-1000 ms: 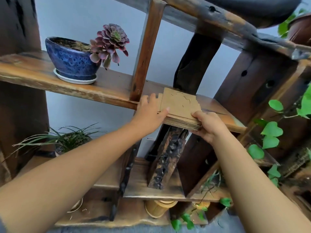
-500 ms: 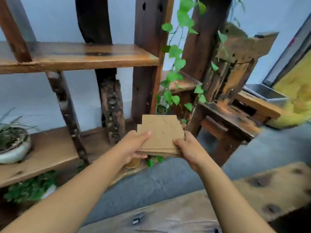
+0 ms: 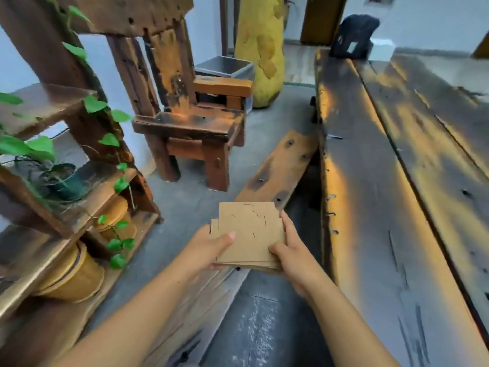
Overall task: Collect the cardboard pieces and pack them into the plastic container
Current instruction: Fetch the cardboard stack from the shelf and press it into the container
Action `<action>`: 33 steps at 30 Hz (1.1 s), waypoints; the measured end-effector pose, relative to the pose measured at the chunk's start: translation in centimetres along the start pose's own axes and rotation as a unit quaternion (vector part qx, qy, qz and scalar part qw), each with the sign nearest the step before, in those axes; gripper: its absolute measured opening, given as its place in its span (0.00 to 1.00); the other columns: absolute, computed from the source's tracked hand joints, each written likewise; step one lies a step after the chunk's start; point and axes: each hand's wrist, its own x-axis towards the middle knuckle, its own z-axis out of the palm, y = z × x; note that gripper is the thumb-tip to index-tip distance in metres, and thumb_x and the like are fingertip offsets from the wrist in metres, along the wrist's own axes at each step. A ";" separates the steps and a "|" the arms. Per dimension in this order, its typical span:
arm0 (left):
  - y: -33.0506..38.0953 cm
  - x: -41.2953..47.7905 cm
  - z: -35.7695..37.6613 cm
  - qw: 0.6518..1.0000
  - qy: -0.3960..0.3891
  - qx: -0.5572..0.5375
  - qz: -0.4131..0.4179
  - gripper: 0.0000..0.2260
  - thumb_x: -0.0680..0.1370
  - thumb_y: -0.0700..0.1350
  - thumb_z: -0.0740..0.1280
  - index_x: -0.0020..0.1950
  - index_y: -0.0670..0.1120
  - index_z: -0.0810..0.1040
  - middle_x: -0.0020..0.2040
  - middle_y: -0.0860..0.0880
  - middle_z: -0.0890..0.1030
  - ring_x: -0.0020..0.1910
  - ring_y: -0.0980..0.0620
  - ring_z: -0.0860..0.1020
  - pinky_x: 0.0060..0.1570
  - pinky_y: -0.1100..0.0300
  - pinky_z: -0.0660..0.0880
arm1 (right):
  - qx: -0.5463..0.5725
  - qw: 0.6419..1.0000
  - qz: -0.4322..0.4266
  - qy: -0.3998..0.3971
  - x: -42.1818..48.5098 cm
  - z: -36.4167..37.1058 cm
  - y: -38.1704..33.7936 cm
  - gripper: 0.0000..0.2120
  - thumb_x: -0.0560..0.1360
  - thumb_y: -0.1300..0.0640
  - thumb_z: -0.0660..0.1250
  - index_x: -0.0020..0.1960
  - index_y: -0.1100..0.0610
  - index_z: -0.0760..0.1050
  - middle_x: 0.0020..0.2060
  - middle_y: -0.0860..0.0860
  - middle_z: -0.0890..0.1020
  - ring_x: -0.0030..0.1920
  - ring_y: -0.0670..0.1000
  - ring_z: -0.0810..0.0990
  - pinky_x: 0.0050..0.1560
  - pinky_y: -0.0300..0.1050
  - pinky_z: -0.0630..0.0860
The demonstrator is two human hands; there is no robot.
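A stack of brown cardboard pieces (image 3: 250, 231) with thin cut lines on the top sheet is held level in front of me, above the grey floor. My left hand (image 3: 209, 247) grips its left edge, thumb on top. My right hand (image 3: 293, 250) grips its right edge and lower right corner. A grey open box (image 3: 225, 67) stands at the back behind the wooden chair; I cannot tell whether it is the plastic container.
A wooden plant shelf (image 3: 53, 186) with ivy and yellow pots (image 3: 71, 274) stands at the left. A dark wooden chair (image 3: 190, 123) is ahead. A long wooden table (image 3: 397, 181) fills the right, with a wooden bench (image 3: 277, 168) beside it. A yellow column (image 3: 260, 49) stands behind.
Both hands lifted the cardboard stack off the shelf and carried it away. My view has swung right from the shelf toward the chair, bench and long table.
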 end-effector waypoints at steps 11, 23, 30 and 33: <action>2.1 4.6 20.4 0.941 -0.312 0.127 0.015 0.03 0.78 0.48 0.69 0.50 0.53 0.79 0.40 0.57 0.87 0.41 0.57 0.84 0.34 0.59 0.81 | 0.066 0.939 0.089 0.325 -9.7 -13.0 7.5 0.27 0.79 0.52 0.61 0.71 0.32 0.55 0.62 0.41 0.74 0.62 0.48 0.74 0.66 0.58 0.71; 0.8 3.7 34.2 0.768 -0.579 0.273 0.024 0.08 0.77 0.49 0.70 0.55 0.55 0.77 0.51 0.52 0.85 0.50 0.49 0.83 0.35 0.56 0.81 | 0.180 0.743 0.180 0.619 -17.8 -11.8 9.9 0.33 0.77 0.54 0.63 0.74 0.30 0.52 0.67 0.43 0.66 0.62 0.48 0.73 0.65 0.54 0.73; -2.8 -3.6 38.1 0.653 -0.668 0.357 0.036 0.04 0.78 0.49 0.69 0.52 0.55 0.76 0.48 0.55 0.84 0.45 0.54 0.83 0.30 0.62 0.79 | 0.244 0.616 0.197 0.723 -24.4 -7.5 12.1 0.29 0.77 0.60 0.62 0.72 0.38 0.61 0.62 0.42 0.76 0.60 0.44 0.75 0.59 0.47 0.75; -4.6 -7.4 39.1 0.616 -0.689 0.379 0.052 0.03 0.78 0.48 0.68 0.50 0.55 0.76 0.46 0.55 0.84 0.43 0.55 0.82 0.29 0.63 0.79 | 0.248 0.585 0.214 0.742 -27.8 -6.4 13.5 0.27 0.77 0.60 0.62 0.70 0.38 0.61 0.61 0.42 0.75 0.58 0.44 0.75 0.53 0.43 0.74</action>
